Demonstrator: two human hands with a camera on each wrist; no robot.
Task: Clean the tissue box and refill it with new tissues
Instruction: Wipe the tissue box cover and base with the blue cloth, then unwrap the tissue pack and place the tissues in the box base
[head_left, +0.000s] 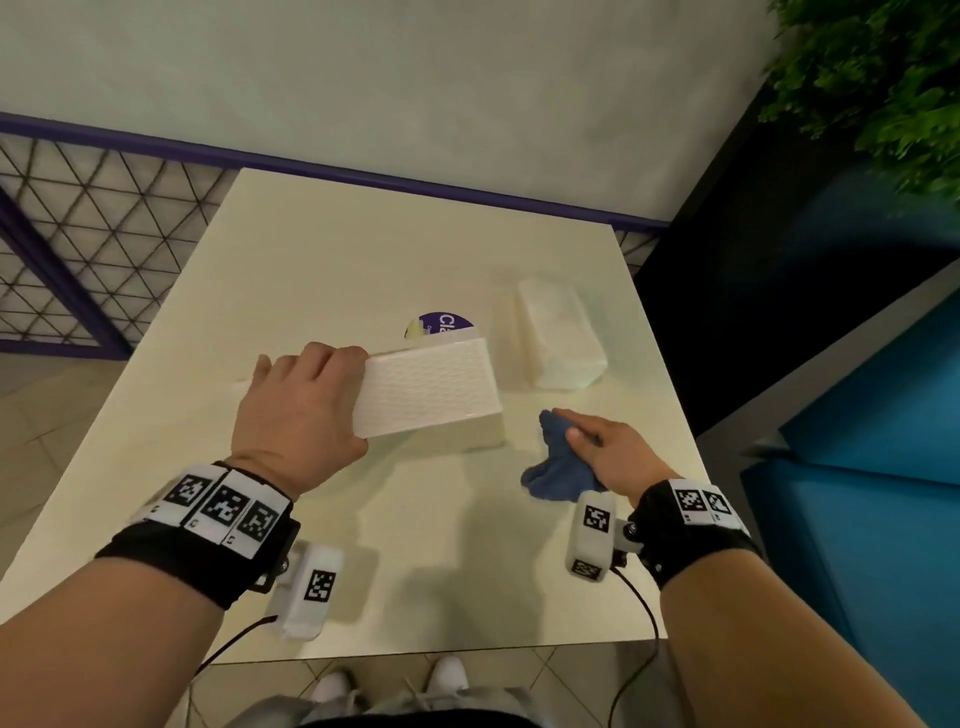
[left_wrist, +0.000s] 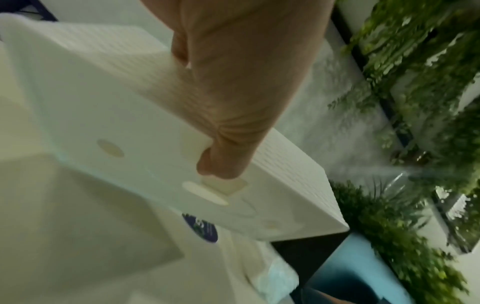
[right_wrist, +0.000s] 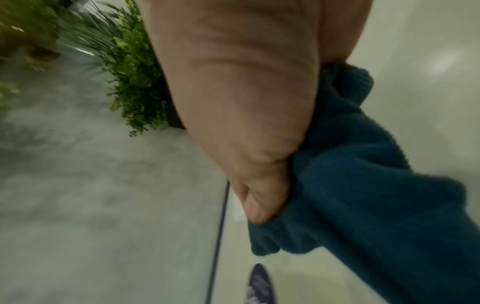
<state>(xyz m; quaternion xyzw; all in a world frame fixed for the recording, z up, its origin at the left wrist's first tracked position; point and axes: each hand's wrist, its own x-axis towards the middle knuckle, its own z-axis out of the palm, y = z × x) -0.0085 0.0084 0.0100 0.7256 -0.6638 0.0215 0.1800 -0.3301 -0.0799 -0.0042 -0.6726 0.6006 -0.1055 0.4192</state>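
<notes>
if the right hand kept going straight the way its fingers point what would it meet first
Probably the white textured plastic tissue box held up by the left hand. The right hand, gripping the crumpled blue cloth, points forward-left toward the box's right end. Depth is unclear, so it could pass under it.

My right hand (right_wrist: 233, 98) fills frame, fingers curled, gripping bunched blue cloth (right_wrist: 363, 195). Pale worktop (right_wrist: 428, 61) behind cloth. Purple round sticker (right_wrist: 261, 286) at bottom edge, blurred. Green plants (right_wrist: 132, 72) upper left. Grey wall (right_wrist: 91, 174) at left.
</notes>
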